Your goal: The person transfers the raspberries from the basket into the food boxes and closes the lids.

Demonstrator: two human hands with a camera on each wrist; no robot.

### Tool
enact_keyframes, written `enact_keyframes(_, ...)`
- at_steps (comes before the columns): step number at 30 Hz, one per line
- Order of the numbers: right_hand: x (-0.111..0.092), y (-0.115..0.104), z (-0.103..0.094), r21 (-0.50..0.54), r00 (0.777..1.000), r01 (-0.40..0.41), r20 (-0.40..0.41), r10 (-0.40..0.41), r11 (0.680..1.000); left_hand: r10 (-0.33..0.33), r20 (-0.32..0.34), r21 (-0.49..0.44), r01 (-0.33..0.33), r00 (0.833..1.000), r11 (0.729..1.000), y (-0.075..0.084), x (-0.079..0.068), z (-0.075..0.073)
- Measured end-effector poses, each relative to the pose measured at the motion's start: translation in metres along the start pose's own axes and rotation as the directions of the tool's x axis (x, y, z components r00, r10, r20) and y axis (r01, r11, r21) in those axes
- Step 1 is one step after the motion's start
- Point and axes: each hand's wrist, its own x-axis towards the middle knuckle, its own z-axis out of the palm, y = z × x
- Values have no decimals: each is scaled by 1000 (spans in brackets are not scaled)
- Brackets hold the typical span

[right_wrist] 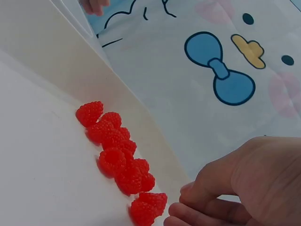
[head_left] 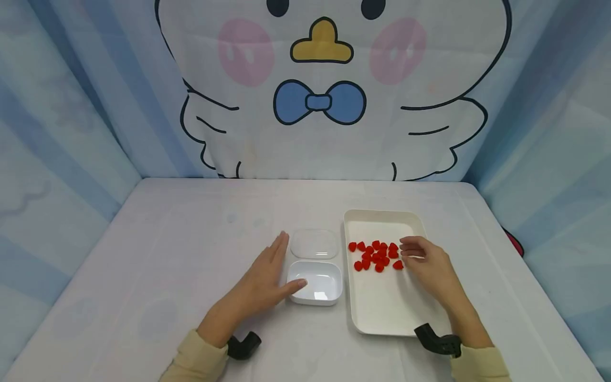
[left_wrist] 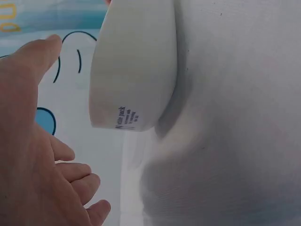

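Note:
Red raspberries (head_left: 377, 257) lie grouped in the upper half of a shallow cream tray (head_left: 382, 318). Beside the right edge of that group my right hand (head_left: 427, 265) hovers over the tray, its fingers loosely bent; no berry shows between them. In the right wrist view the thumb and fingers (right_wrist: 235, 188) come close to the nearest raspberries (right_wrist: 149, 207). My left hand (head_left: 264, 281) is at the left side of a small white box (head_left: 317, 284), fingers straight and thumb at its rim. The left wrist view shows printed lettering on the box's side (left_wrist: 134, 70).
A clear plastic lid (head_left: 314, 244) lies just behind the white box, left of the tray. A white cloth covers the table (head_left: 167, 254). Behind it hangs a curtain (head_left: 315, 143) with a cartoon print, and blue curtains (head_left: 549, 159) flank both sides.

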Motion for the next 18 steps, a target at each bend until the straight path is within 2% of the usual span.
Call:
enact_keyframes(10, 0, 1, 4, -5, 994, -67, 90, 67, 998, -59, 85, -9, 60, 995, 998, 3, -4, 17)
enact_keyframes(18, -2, 5, 8, -29, 993, -69, 94, 71, 997, -38, 71, 6, 37, 997, 999, 2, -4, 21)
